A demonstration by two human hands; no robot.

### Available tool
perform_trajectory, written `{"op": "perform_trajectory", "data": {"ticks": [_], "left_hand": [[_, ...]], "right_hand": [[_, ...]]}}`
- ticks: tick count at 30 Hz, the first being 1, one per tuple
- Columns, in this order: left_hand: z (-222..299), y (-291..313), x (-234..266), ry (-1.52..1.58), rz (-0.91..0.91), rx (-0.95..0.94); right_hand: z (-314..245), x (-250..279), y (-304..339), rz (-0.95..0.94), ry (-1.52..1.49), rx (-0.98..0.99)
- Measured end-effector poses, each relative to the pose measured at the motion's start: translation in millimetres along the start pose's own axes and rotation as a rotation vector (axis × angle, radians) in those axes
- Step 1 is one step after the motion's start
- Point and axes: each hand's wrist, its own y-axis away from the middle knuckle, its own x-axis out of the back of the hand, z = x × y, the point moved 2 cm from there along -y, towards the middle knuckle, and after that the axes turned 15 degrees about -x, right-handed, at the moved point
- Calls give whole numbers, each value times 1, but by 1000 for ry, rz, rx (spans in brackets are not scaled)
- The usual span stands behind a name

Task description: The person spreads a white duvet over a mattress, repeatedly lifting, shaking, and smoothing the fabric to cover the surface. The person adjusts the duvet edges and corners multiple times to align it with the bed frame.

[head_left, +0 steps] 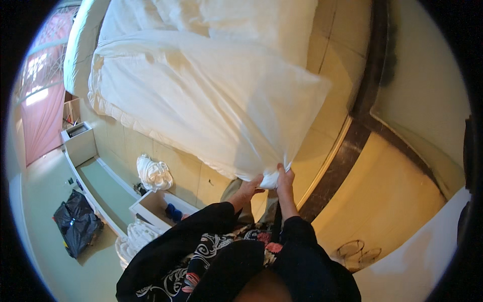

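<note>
A large white sheet (211, 95) spreads over the bed (133, 119) in front of me. Its near end is stretched toward my body, and one corner juts out past the bed's right side. My left hand (246, 192) is closed on the gathered near edge, thumb on top. Close beside it, my right hand (285, 182) grips the same bunched edge, with the fingertips partly hidden in the folds. Creases run from both hands up across the cloth.
Left of the bed, a white cloth bundle (154, 173) lies on the tiled floor near an open drawer (143, 211). A black plastic bag (78, 221) rests on a pale green surface. Pink curtains (46, 123) hang far left. A dark stone strip (347, 158) crosses the floor at right.
</note>
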Motion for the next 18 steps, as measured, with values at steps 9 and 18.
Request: {"op": "perform_trajectory", "data": {"ticks": [9,18], "left_hand": [[-12,1,9,-86,-41,-23],[-16,-9,47,-18,3,-25]], "right_hand": [[4,19,15,-156,-162,66],[13,-1,-12,36,-110,82]]}}
